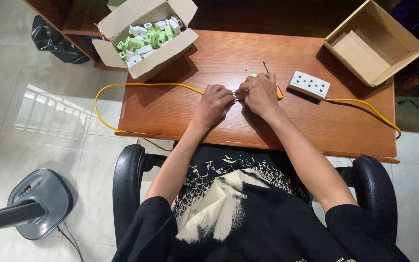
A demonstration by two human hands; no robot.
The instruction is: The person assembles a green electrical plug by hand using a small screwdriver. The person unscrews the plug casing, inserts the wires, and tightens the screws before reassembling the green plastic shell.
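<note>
Yellow cable (pixel 122 86): thin, long, loops off left edge of wooden bench (pixel 180 114), runs rightward along bench into your hands at centre; second stretch runs right from white power strip (pixel 309 84), far right of your hands. Your left hand (pixel 214 104): fingers curled shut, pinching cable end. Your right hand (pixel 260 94): fingers curled tight, touching left hand; small part held there, too hidden to tell. Screwdriver (pixel 266 69) tip pokes out beyond right hand.

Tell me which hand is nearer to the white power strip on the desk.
Right. The right hand lies just left of the white power strip, not touching it; the left hand is farther left, beyond the right hand.
</note>
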